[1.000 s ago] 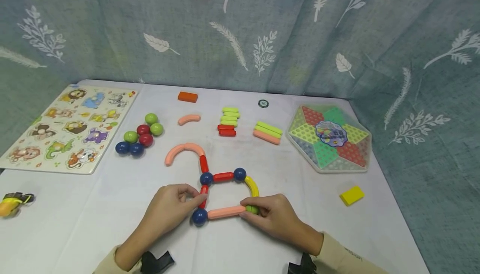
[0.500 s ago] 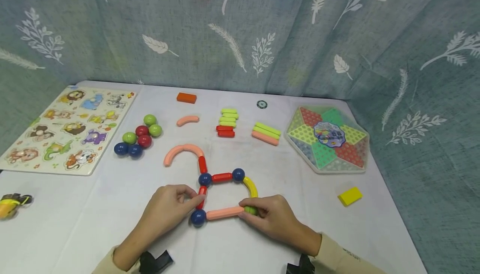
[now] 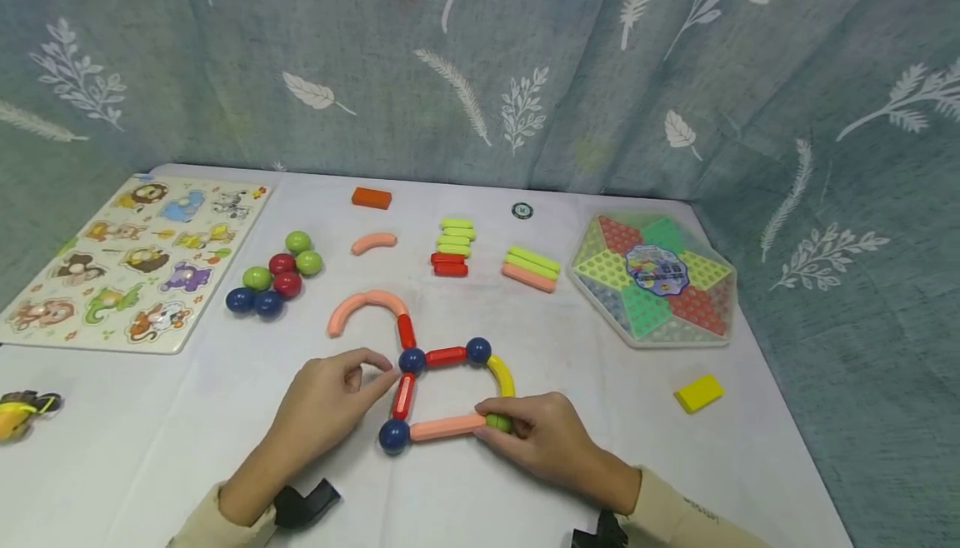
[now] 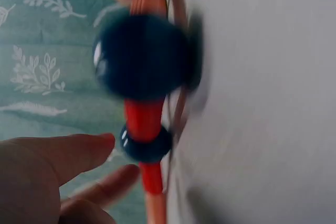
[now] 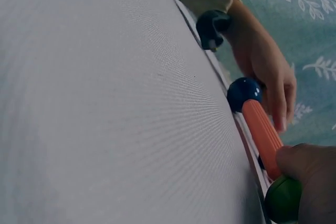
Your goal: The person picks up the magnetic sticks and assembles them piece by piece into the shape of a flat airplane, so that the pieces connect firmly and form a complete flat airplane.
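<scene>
In the head view, blue balls (image 3: 394,436), red rods (image 3: 446,356), a yellow curved rod (image 3: 502,375), a green ball (image 3: 498,423) and a straight pink rod (image 3: 448,426) form a closed loop of toy building pieces. A pink arch (image 3: 367,301) extends from it on a red rod. My right hand (image 3: 551,440) pinches the pink rod's end beside the green ball, partly covering the ball. My left hand (image 3: 330,398) is just left of the loop, thumb and forefinger apart, holding nothing. The left wrist view shows its fingers (image 4: 86,153) beside the blurred blue balls (image 4: 142,59).
Behind the loop lie green, red and blue balls (image 3: 282,263), a short pink curved rod (image 3: 373,241), and stacked green and red rods (image 3: 454,236). An animal puzzle board (image 3: 182,315) is at left, a hexagonal game box (image 3: 637,336) at right, near a yellow block (image 3: 699,393).
My left hand has let go of the lower red rod and drawn back slightly to the left. My right hand keeps its pinch on the pink rod's end.
</scene>
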### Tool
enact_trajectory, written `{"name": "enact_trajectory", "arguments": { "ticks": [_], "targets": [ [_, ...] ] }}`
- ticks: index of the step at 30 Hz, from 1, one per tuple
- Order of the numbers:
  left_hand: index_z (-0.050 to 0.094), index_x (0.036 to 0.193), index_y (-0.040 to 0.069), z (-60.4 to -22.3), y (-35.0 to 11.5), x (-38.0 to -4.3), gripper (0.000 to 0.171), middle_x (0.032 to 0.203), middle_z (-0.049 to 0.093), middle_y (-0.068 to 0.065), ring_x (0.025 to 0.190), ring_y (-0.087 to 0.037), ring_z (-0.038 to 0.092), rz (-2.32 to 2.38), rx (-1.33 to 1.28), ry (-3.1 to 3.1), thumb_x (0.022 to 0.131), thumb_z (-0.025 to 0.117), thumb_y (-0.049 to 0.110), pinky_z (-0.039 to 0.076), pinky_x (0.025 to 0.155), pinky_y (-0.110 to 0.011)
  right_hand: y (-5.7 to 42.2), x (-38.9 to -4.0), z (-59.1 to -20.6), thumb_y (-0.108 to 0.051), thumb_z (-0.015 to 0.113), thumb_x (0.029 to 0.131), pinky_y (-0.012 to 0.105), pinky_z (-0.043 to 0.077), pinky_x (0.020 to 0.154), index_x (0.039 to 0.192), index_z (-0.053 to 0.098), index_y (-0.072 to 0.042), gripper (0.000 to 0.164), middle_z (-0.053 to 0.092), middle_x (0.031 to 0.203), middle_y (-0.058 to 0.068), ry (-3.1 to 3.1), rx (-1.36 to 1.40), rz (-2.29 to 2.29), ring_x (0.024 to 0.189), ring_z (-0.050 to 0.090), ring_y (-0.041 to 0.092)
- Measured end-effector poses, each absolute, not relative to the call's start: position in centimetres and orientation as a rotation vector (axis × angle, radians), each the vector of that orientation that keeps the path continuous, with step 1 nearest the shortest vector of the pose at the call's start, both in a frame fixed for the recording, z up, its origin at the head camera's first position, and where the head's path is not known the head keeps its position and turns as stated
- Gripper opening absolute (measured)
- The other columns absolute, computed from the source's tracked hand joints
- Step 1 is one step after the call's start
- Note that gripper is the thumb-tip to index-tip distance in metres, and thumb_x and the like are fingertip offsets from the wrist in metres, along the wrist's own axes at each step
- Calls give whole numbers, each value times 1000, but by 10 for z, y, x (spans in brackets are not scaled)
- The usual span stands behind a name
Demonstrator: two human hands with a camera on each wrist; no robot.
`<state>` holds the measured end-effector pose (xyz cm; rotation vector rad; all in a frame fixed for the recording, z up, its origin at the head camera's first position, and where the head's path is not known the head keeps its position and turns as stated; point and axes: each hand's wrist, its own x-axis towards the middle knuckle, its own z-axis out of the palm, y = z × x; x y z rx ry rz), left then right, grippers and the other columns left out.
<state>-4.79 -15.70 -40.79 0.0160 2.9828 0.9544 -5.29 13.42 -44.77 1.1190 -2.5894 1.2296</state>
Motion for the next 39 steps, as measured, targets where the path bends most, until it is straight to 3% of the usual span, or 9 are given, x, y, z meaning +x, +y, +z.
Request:
{"name": "enact_trajectory", "arguments": {
  "ticks": [6, 17, 21, 32, 39],
  "targets": [
    [68, 110, 31, -406, -154, -79, 37, 47, 35, 12, 41, -6, 30, 818, 447, 3125, 78, 69, 51, 24, 42, -26, 132, -51, -442, -35, 71, 83, 8, 29, 47, 106, 71, -24, 25, 58, 69, -21, -2523, 1167, 1089, 50, 35, -10],
    [72, 98, 33, -410, -150, -86, 34, 45, 35, 11, 41, -7, 34, 763, 483, 3023, 73, 72, 55, 24, 42, -25, 137, -56, -441, -34, 72, 83, 11, 39, 54, 106, 71, -24, 26, 67, 86, -17, -2543, 1193, 1056, 59, 46, -9],
    [71, 98, 34, -412, -154, -88, 34, 46, 34, 11, 42, -7, 32, 814, 445, 3004, 73, 72, 56, 22, 43, -25, 141, -61, -442, -34, 71, 83, 12, 35, 51, 108, 71, -25, 26, 66, 88, -19, -2582, 1162, 1085, 58, 44, -8],
    [71, 98, 34, -414, -156, -95, 31, 49, 36, 9, 45, -8, 33, 926, 461, 2920, 72, 75, 51, 24, 43, -25, 141, -60, -441, -35, 69, 85, 12, 25, 45, 109, 70, -25, 27, 44, 58, -22, -2574, 1176, 1064, 49, 31, -6],
    [72, 101, 30, -415, -154, -101, 33, 50, 37, 10, 46, -8, 35, 923, 568, 2916, 74, 75, 48, 24, 44, -25, 141, -57, -441, -36, 69, 85, 13, 25, 44, 107, 71, -24, 25, 40, 55, -20, -2581, 1190, 1000, 48, 30, -6]
  ]
}}
